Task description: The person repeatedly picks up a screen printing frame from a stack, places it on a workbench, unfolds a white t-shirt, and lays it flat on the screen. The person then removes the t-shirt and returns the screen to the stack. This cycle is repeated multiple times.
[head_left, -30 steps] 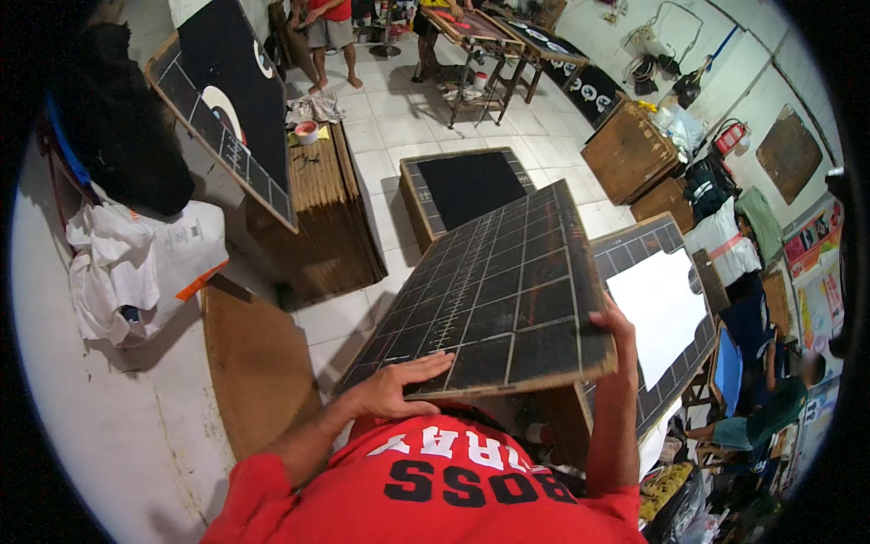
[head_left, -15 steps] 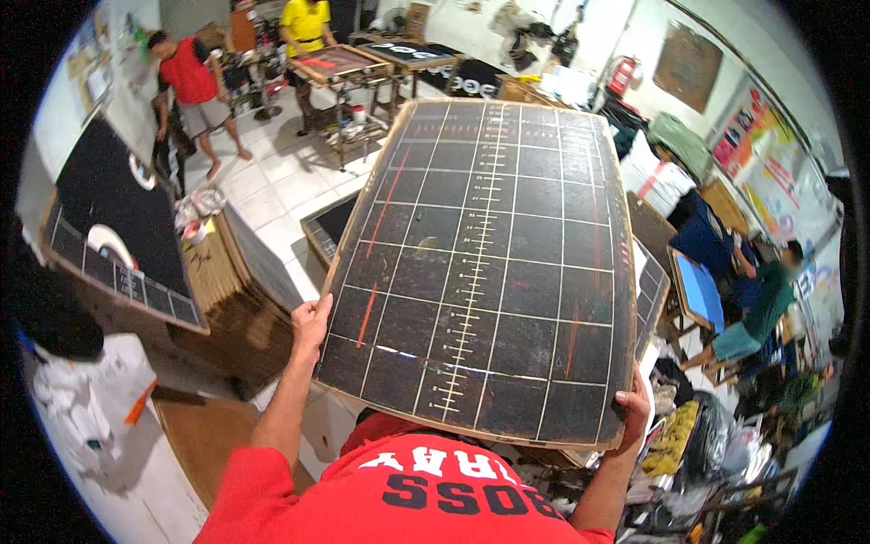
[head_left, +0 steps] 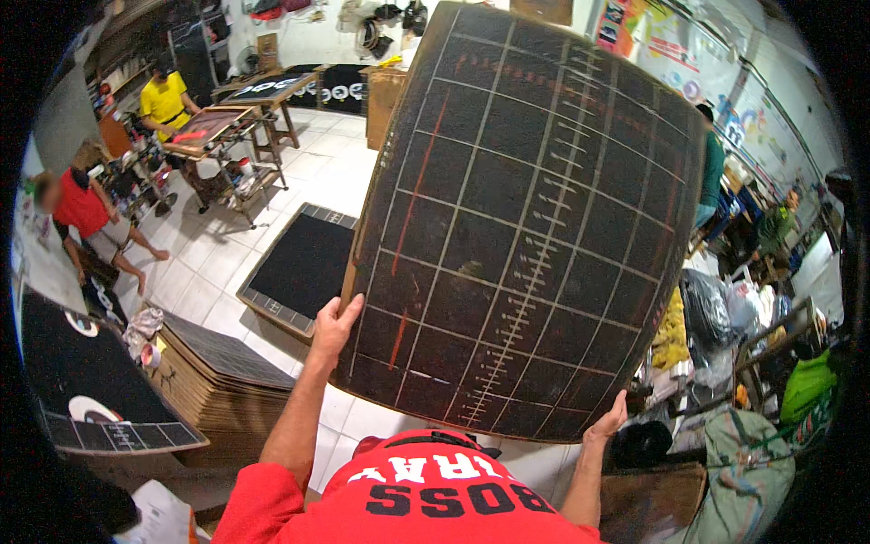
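Observation:
A large black board (head_left: 507, 236) with a white grid, a ruler-like scale and red lines is raised in front of me, tilted up away from me. My left hand (head_left: 335, 328) grips its lower left edge, thumb on the near side and the other fingers partly hidden. Near the lower right corner, my right hand (head_left: 607, 419) holds the board's edge, with fingers partly out of sight. Below to the left, a stack of similar boards (head_left: 217, 399) has a gridded one on top. Another black panel (head_left: 304, 258) with gridded ends lies low behind the raised board.
A leaning black board (head_left: 68, 381) with white rings stands at far left. Two people, in red (head_left: 83, 201) and yellow (head_left: 166, 102), are at upper left near a wheeled printing table (head_left: 217, 131). Plastic bags (head_left: 716, 313) and a green sack (head_left: 748, 462) crowd the right side.
My view has turned to the right, with the board still in both hands. The board is raised higher and tilted more upright. The low black panel behind it shows more fully.

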The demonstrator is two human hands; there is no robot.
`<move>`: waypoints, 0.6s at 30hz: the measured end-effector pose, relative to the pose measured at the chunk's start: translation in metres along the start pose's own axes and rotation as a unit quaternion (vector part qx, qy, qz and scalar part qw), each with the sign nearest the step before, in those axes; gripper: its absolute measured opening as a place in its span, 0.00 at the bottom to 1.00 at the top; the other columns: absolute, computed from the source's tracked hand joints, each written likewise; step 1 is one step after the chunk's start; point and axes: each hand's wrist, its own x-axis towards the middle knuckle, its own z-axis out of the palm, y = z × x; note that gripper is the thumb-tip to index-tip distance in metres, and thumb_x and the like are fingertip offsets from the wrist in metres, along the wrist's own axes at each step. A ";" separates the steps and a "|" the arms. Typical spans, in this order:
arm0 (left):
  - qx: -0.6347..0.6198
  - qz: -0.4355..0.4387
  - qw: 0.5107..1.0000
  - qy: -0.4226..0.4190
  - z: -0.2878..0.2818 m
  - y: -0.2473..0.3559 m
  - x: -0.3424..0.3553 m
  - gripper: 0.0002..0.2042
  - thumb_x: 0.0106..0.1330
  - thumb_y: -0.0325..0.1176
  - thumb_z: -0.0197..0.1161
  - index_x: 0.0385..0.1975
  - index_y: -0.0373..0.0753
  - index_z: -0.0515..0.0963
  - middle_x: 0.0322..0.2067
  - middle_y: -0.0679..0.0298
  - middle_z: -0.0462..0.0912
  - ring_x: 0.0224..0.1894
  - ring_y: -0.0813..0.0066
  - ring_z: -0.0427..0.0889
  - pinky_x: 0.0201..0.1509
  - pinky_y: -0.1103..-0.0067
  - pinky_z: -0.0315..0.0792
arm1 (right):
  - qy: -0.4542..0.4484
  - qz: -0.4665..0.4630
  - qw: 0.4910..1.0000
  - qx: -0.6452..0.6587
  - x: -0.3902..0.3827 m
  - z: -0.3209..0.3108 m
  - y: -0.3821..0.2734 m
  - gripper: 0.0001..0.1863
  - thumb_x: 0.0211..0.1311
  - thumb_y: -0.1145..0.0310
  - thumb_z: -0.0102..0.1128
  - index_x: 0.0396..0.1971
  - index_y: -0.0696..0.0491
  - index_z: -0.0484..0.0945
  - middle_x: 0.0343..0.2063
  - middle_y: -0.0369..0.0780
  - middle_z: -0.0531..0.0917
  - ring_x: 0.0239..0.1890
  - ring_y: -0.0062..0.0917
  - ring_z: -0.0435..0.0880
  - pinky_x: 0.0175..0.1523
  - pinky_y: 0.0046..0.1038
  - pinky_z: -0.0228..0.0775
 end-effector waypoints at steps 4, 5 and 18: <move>0.072 0.128 0.989 0.008 0.021 0.045 -0.043 0.14 0.66 0.37 0.73 0.26 0.34 0.79 0.20 0.75 0.74 0.24 0.87 0.68 0.27 0.82 0.64 | 0.049 0.033 0.988 0.142 -0.036 -0.036 0.017 0.30 0.77 0.50 0.48 0.62 0.62 0.72 0.61 0.47 0.75 0.61 0.36 0.74 0.69 0.38 0.61; 0.071 0.128 0.989 -0.002 0.024 0.056 -0.056 0.12 0.64 0.35 0.74 0.28 0.34 0.81 0.20 0.74 0.76 0.24 0.86 0.69 0.28 0.82 0.65 | 0.124 -0.092 0.941 -0.301 -0.042 -0.042 0.001 0.24 0.79 0.56 0.48 0.58 0.63 0.72 0.58 0.48 0.75 0.58 0.37 0.75 0.66 0.38 0.64; 0.313 0.582 0.729 -0.177 -0.009 0.149 -0.106 0.19 0.45 0.47 0.80 0.21 0.46 0.75 0.15 0.72 0.71 0.18 0.75 0.73 0.24 0.75 0.61 | -0.128 -0.557 0.574 -0.587 -0.204 0.002 -0.275 0.39 0.53 0.34 0.68 0.54 0.52 0.81 0.53 0.47 0.81 0.59 0.46 0.77 0.70 0.58 0.57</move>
